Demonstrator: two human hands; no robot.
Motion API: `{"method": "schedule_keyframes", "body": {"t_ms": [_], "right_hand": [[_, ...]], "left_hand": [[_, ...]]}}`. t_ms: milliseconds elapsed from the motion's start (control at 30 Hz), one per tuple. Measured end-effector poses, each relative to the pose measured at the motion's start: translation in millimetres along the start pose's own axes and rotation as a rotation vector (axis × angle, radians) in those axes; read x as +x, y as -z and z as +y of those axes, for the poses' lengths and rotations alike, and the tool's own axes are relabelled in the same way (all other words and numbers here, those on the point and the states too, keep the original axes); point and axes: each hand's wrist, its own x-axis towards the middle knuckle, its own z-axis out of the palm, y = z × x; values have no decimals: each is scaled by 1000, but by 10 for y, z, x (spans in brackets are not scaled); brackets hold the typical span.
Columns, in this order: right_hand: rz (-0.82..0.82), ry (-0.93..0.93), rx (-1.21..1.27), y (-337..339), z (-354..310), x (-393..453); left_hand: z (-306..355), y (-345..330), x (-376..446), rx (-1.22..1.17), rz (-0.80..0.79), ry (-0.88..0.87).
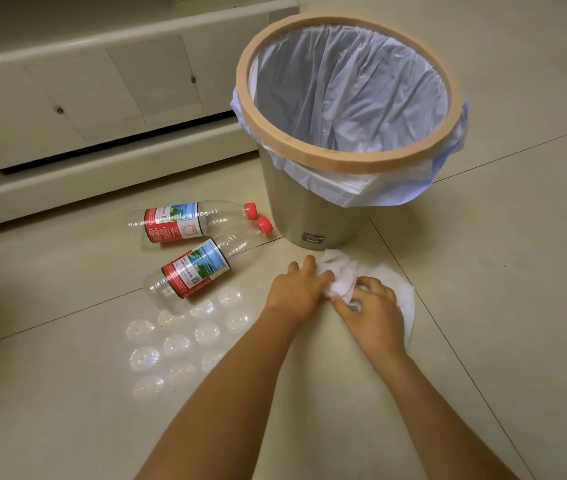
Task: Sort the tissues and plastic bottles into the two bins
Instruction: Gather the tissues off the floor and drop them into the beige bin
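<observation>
**A:** Status on the tissues?

**B:** White tissues (344, 275) bunched on the tile floor (483, 306), just in front of the bin's base, touching or nearly touching it. Both hands on them. Left hand (294, 291) fingers curled into the left side of the wad. Right hand (370, 308) curled too, pinching the near edge of the wad with thumb and fingertips. More tissue spreads out under and to the right of the right hand, flat on the floor.

**A:** So both clamped on tissue?

**B:** Yes, both gripping it. Wad sits between the two hands, still at floor level.

**A:** Bottles?

**B:** Two clear plastic bottles, both lying on their sides left of the bin, both with red caps pointing toward the bin. Far bottle (188, 223) has a red/white/blue label, cap close to the bin wall. Near bottle (199, 271) lies diagonal, base toward the camera, neck passing just under the far one; they look to be touching near the necks. Neither hand is on them.

**A:** Bin?

**B:** One bin (296, 202) in view: grey body, tan rim ring, pale liner bag (351, 91) folded over the edge. Upright. Only the liner visible inside.

**A:** Surroundings?

**B:** White cabinet (84, 98) with drawers along the back left. Light spots on the floor beside the near bottle.
</observation>
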Motion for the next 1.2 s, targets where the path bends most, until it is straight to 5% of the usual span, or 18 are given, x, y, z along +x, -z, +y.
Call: {"method": "schedule_keyframes", "body": {"t_ms": [200,367,567,767,1200], "right_hand": [[23,111,50,-87,-24,-84],[-130,199,-195,-173,-170,-173],[-97,326,-273,-245,-349,-268],[-125,252,-102,-118,-495,-346],[-336,-259,877,-216,-1003,-610]], "left_hand": [[-311,-90,-262,-115,46,50],[-465,-104,-474,-364,95,163],[-564,-103,-685,-496,76,218],[-712,69,-1035,-714,137,300],[-976,308,-1675,-902,125,425]]}}
